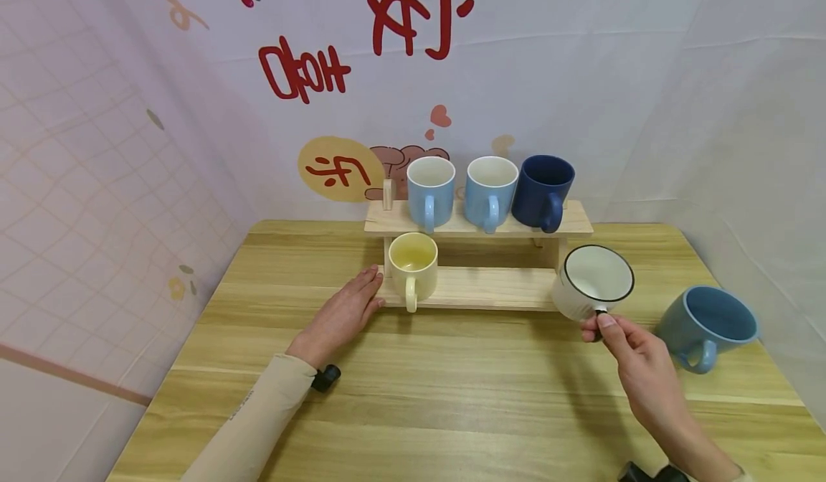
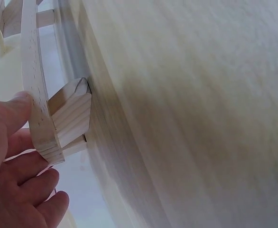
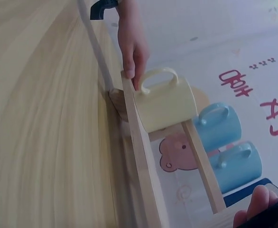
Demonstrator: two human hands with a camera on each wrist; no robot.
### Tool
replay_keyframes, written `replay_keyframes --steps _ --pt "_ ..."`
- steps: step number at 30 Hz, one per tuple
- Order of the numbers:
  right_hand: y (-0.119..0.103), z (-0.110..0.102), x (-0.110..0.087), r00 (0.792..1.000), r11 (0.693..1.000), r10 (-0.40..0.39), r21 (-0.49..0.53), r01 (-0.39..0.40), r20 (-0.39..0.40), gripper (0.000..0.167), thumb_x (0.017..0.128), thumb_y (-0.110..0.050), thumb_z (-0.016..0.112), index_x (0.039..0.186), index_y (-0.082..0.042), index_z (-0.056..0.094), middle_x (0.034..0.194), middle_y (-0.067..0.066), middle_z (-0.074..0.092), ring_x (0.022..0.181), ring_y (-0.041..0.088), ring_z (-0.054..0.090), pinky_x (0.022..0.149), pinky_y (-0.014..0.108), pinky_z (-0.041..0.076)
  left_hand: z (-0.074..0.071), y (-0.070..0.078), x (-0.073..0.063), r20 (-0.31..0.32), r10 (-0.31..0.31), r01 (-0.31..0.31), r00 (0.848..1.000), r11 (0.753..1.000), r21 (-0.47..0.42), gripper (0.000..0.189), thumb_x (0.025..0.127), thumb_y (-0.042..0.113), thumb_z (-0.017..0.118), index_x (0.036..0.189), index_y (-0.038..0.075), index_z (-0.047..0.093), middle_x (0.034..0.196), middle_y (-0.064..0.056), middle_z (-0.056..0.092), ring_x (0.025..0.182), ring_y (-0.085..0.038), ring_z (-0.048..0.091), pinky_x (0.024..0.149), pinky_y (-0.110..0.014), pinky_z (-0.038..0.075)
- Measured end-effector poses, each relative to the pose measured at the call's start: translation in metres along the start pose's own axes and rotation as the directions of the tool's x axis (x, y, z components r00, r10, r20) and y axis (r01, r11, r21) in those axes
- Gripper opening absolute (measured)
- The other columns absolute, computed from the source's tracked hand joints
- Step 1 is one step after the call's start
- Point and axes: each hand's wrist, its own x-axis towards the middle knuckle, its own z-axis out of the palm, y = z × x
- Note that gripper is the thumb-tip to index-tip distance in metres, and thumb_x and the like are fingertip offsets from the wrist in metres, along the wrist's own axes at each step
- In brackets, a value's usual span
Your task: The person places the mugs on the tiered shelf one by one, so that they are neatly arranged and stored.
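My right hand pinches the black handle of a white mug with a dark rim. That mug is at the right end of a two-tier wooden rack's lower board; whether it touches the board I cannot tell. At the board's left end is my left hand. In the left wrist view, the thumb presses the board's front edge and the fingers curl at its end. A pale yellow mug stands close to this hand on the lower board, handle toward me.
On the upper board are two light blue mugs, one on the left and one mid-row, plus a navy mug. A grey-blue mug stands on the table right of my right hand. Printed cloth hangs behind.
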Motion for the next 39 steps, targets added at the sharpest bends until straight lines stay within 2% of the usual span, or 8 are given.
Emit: replay_keyframes --steps 7,16,22,31,39 --pt "-0.003 0.014 0.0 0.999 0.999 -0.043 0.002 0.043 0.014 0.038 0.105 -0.023 0.046 0.108 0.012 0.06 0.088 0.008 0.068 0.098 0.01 0.057 0.089 0.014 0.037 0.001 -0.001 0.0 -0.009 0.009 -0.009 1.0 1.0 0.002 0.049 0.101 0.023 0.054 0.138 -0.009 0.048 0.146 -0.026 0.042 0.134 -0.039 0.041 0.111 -0.047 0.034" --pt "-0.01 0.033 0.002 0.998 0.999 -0.037 -0.004 0.037 0.057 0.037 0.105 -0.025 0.045 0.106 0.007 0.063 0.089 0.016 0.068 0.098 0.013 0.057 0.089 0.015 0.038 0.001 0.0 -0.001 -0.006 -0.011 0.011 1.0 1.0 -0.023 0.05 0.101 0.023 0.054 0.139 -0.009 0.047 0.147 -0.025 0.04 0.135 -0.039 0.04 0.111 -0.048 0.034" --pt "-0.012 0.047 0.006 0.996 0.998 -0.047 0.033 0.045 0.076 0.039 0.105 -0.025 0.045 0.107 0.011 0.062 0.088 0.017 0.068 0.098 0.014 0.058 0.091 0.015 0.041 0.001 0.0 -0.001 -0.004 -0.019 0.019 1.0 0.999 -0.032 0.05 0.101 0.024 0.054 0.139 -0.009 0.047 0.148 -0.025 0.04 0.135 -0.039 0.04 0.11 -0.048 0.034" --pt "-0.013 0.065 0.014 0.995 0.998 -0.042 0.056 0.037 0.088 0.04 0.104 -0.028 0.047 0.105 0.008 0.063 0.088 0.016 0.068 0.095 0.015 0.06 0.09 0.017 0.044 0.001 0.0 -0.002 -0.003 -0.031 0.03 1.0 0.998 -0.053 0.05 0.102 0.024 0.053 0.139 -0.007 0.047 0.149 -0.023 0.039 0.136 -0.037 0.039 0.111 -0.048 0.034" --pt "-0.01 0.08 0.019 0.991 0.994 -0.058 0.094 0.047 0.119 0.041 0.104 -0.027 0.047 0.103 0.011 0.062 0.089 0.019 0.068 0.092 0.016 0.061 0.089 0.02 0.045 0.002 -0.001 -0.002 -0.006 -0.031 0.031 1.0 0.999 -0.045 0.05 0.102 0.024 0.053 0.141 -0.006 0.046 0.15 -0.022 0.038 0.136 -0.037 0.039 0.111 -0.048 0.034"
